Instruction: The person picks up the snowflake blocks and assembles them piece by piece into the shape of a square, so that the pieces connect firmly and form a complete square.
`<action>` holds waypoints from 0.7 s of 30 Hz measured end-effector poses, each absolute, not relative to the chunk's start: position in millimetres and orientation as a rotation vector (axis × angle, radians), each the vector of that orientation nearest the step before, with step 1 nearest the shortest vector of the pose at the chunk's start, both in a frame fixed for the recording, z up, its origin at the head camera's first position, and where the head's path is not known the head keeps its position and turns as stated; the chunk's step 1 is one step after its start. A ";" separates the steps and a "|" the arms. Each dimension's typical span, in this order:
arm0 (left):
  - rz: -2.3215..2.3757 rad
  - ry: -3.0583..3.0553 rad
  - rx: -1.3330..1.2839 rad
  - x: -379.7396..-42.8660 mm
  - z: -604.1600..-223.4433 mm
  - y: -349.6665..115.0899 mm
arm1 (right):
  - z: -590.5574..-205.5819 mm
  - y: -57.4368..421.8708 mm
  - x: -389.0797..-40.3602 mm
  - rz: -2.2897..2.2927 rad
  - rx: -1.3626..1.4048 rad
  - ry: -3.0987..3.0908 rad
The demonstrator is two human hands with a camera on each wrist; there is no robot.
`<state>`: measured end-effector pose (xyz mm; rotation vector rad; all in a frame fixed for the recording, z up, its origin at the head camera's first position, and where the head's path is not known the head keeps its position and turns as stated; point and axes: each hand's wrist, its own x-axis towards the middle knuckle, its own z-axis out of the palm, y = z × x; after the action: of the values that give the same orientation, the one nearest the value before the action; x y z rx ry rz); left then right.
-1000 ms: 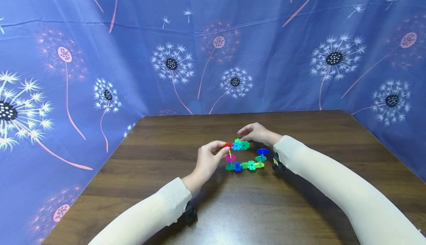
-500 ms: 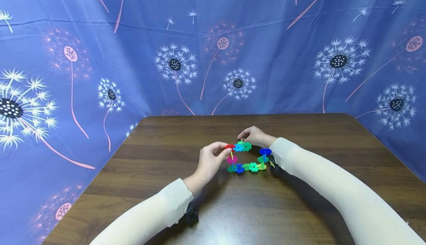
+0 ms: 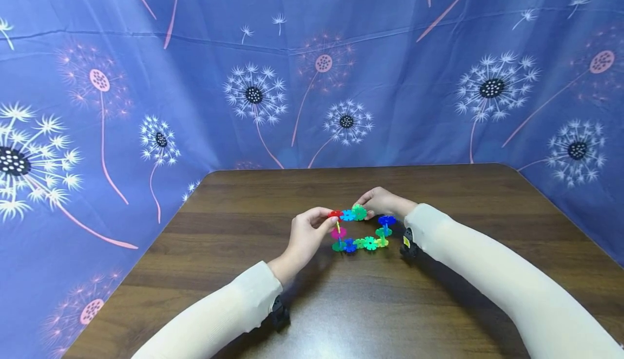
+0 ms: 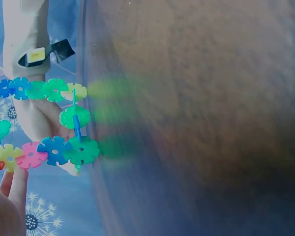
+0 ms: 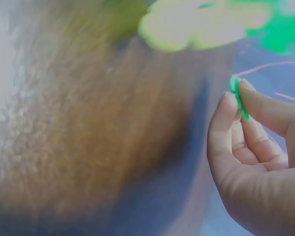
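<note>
Interlocking flower-shaped plastic discs form a chain bent into a rectangular frame on the table. My left hand (image 3: 303, 238) pinches a red disc (image 3: 334, 215) at its upper left corner. Beside it are a light-blue disc (image 3: 348, 215) and a green disc (image 3: 359, 213). My right hand (image 3: 382, 202) is at this green end; in the right wrist view its thumb and finger pinch a green disc (image 5: 239, 101), seen edge-on. Between that end and the dark-blue disc (image 3: 387, 220) a gap shows. Yellow (image 4: 9, 157) and pink (image 4: 32, 155) discs stand near my left fingers in the left wrist view.
The brown wooden table (image 3: 234, 207) lies beneath both hands. A blue curtain with dandelion prints (image 3: 302, 110) hangs behind and along the sides. Each wrist bears a small black camera, one of them the right-wrist camera (image 3: 408, 244).
My right hand has shifted slightly right, and its thumb now shows at the right of the green disc. The green discs at that end look overlapped differently. My left hand keeps its pinch.
</note>
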<state>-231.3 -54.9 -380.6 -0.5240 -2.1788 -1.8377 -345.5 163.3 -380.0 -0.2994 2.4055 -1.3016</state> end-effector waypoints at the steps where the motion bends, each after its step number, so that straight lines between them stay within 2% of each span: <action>1: -1.842 -2.180 -0.521 -231.4 -380.7 -54.7 | -378.7 165.4 -344.3 -1.358 -0.282 2.346; 7: -1.832 -2.181 -0.516 -232.5 -381.4 -54.4 | -360.8 174.8 -329.5 -1.501 -0.260 2.137; 21: -1.827 -2.173 -0.519 -233.6 -381.3 -55.5 | -330.7 184.8 -297.2 -1.412 -0.345 2.037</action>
<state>-233.6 -55.5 -381.3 -0.5188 -2.1735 -1.8267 -297.2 184.8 -330.7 -0.3446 2.0373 -1.4124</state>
